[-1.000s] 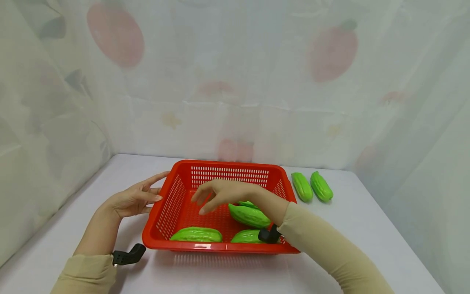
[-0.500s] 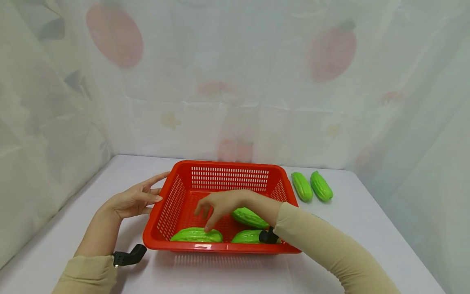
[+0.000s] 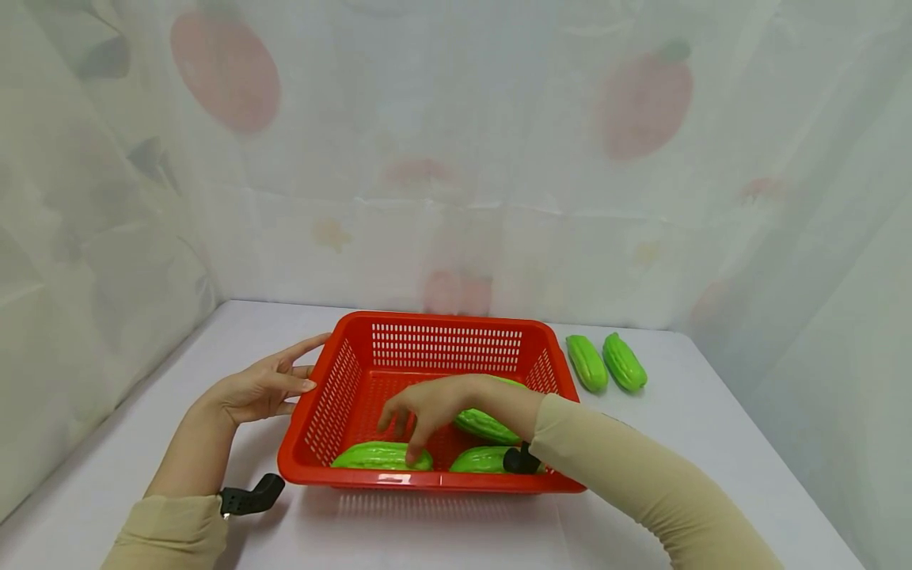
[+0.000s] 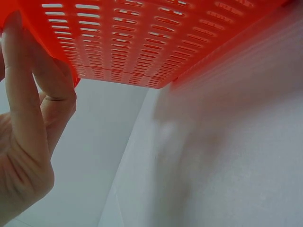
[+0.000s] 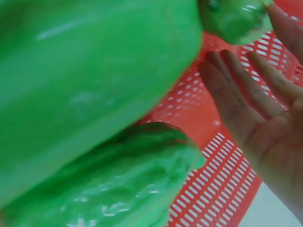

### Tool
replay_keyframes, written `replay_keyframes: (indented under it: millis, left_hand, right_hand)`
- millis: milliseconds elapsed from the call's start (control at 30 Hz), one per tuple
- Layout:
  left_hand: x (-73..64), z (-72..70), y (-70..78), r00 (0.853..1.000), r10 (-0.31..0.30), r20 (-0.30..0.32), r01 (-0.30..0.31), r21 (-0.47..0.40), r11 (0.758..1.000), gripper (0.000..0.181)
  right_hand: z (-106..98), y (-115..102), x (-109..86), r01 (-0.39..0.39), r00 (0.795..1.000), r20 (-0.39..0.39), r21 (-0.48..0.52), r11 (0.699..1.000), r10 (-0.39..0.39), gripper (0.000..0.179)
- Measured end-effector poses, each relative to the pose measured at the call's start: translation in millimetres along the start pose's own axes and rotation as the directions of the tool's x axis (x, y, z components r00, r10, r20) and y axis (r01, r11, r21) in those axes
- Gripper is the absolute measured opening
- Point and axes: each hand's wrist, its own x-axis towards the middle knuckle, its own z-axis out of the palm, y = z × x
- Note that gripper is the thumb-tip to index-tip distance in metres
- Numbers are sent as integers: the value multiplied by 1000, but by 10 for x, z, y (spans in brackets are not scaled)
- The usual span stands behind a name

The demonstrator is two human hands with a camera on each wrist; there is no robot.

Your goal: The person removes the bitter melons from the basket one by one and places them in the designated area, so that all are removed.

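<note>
A red plastic basket (image 3: 445, 317) with slotted walls stands on the white table. At its left rim my left hand (image 3: 260, 389) holds on with thumb and fingers; in the left wrist view its fingers reach up to the rim. My right hand (image 3: 435, 404) is inside the basket, palm down, its thumb on the front-left bitter melon (image 3: 370, 455). The right wrist view has the thumb at the end of this bitter melon (image 5: 241, 26), the other fingers extended beside it. More bitter melons lie to the right, one at the front (image 3: 477, 459) and one behind (image 3: 487, 426), partly hidden by the forearm.
Two more bitter melons, one (image 3: 587, 363) beside the other (image 3: 624, 362), lie on the table (image 3: 684, 419) right of the basket. Pale printed curtains (image 3: 499, 174) enclose the back and sides.
My right hand has come down toward the front of the basket, and its thumb has reached the front-left bitter melon. My left hand has stayed at the rim.
</note>
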Motion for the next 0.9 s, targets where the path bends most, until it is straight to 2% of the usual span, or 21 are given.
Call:
replay_keyframes:
  millis: [333, 633, 900]
  left_hand:
    - [6, -4, -7, 1000, -1, 3, 1, -3, 1000, 75]
    - [-2, 1, 4, 1000, 10, 9, -10, -3, 1000, 76]
    - [-8, 1, 3, 1000, 4, -2, -4, -3, 1000, 76]
  right_hand:
    - [49, 41, 42, 22, 997, 71, -8, 1000, -21, 56]
    - [4, 27, 6, 31, 998, 46, -20, 999, -30, 57]
    - [-37, 21, -38, 26, 1000, 3, 31, 999, -26, 57]
